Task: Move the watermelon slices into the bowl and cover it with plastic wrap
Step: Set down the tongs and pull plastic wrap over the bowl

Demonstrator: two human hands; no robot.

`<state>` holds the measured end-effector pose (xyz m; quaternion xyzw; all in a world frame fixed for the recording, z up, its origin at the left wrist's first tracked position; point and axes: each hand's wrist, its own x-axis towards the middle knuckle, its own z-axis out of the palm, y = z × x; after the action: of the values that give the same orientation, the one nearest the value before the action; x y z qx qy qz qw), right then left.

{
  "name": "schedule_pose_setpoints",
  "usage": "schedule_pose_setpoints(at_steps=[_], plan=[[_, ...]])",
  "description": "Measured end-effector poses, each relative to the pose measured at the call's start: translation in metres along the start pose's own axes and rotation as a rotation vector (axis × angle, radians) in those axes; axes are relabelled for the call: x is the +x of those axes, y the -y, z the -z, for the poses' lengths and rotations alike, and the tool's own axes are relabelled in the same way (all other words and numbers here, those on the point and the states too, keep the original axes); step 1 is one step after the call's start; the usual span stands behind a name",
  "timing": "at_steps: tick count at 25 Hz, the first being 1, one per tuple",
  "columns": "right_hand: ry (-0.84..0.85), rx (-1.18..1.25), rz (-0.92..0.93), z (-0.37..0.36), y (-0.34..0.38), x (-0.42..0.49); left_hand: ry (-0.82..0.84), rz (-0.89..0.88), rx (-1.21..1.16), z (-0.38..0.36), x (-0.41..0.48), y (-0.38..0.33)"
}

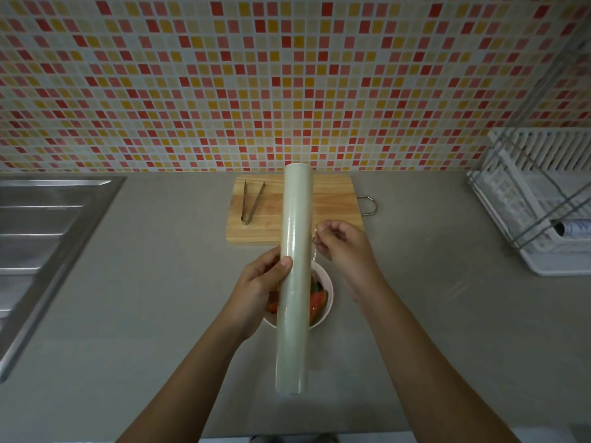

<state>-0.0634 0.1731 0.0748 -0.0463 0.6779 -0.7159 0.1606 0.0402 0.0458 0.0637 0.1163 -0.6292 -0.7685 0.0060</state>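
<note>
Plastic wrap roll in left hand, right hand pinching its film.

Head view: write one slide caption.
Left hand holds plastic wrap roll over bowl of watermelon slices; right hand pinches film edge.

We see a smooth grey counter that runs up to a tiled wall at its back edge. A shiny metal sink with ridges is set into the left side of the counter. A wooden cutting board lies flat near the back edge, about in the middle. Its thin metal handle sticks out toward the right edge. A small pale bowl sits on the counter just in front of the board, closer to the front edge. We can see only part of it. A white dish rack stands at the right edge, well apart from the board and bowl.
</note>
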Motion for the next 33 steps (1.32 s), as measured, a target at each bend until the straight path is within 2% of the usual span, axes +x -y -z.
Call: schedule_pose_setpoints(at_steps=[3, 8, 14, 18, 22, 25, 29, 33], plan=[[-0.019, 0.144, -0.051, -0.006, 0.0, -0.001, -0.007, 0.01, 0.023, 0.001, 0.0, 0.003], [-0.092, -0.033, 0.125, -0.006, 0.007, 0.008, 0.007, 0.001, 0.031, 0.002, 0.0, 0.007], [-0.065, 0.041, 0.046, -0.009, 0.005, 0.015, -0.003, 0.011, 0.032, 0.005, -0.001, 0.006], [-0.133, -0.172, 0.121, -0.02, 0.004, 0.014, -0.115, 0.058, 0.05, 0.0, 0.0, 0.009], [-0.149, -0.229, 0.229, -0.033, 0.01, 0.005, -0.222, 0.025, 0.256, -0.012, 0.004, 0.011], [-0.104, -0.131, 0.178, -0.037, 0.008, 0.003, -0.299, -0.085, 0.416, -0.02, 0.0, 0.009], [-0.117, 0.237, -0.083, -0.036, 0.007, 0.003, -0.344, -0.08, 0.402, -0.022, -0.005, 0.011], [-0.061, 0.278, -0.062, -0.031, 0.012, 0.003, -0.331, -0.068, 0.42, -0.024, -0.007, 0.013]])
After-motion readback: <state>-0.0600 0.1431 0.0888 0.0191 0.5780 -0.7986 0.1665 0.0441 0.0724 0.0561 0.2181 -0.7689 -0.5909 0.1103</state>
